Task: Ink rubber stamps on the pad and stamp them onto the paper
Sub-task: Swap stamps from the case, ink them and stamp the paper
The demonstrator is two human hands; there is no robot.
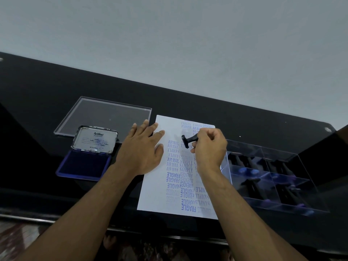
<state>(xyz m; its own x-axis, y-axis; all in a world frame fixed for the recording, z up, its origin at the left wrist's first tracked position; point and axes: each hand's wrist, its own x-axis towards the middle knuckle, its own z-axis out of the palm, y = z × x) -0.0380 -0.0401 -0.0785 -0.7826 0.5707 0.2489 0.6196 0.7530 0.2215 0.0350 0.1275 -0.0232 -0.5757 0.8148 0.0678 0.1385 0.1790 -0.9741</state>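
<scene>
A white paper lies on the black table, covered with blue stamped words such as AIR MAIL, SAMPLE and FRAGILE. My left hand rests flat on the paper's upper left edge, fingers spread. My right hand grips a black rubber stamp by its handle, held tilted just above the upper middle of the paper with its face turned left. The blue ink pad sits open to the left, its metal lid raised.
A clear acrylic lid lies flat behind the ink pad. A clear compartment box with several black stamps stands right of the paper. The table's front edge runs below the paper; a grey wall rises behind.
</scene>
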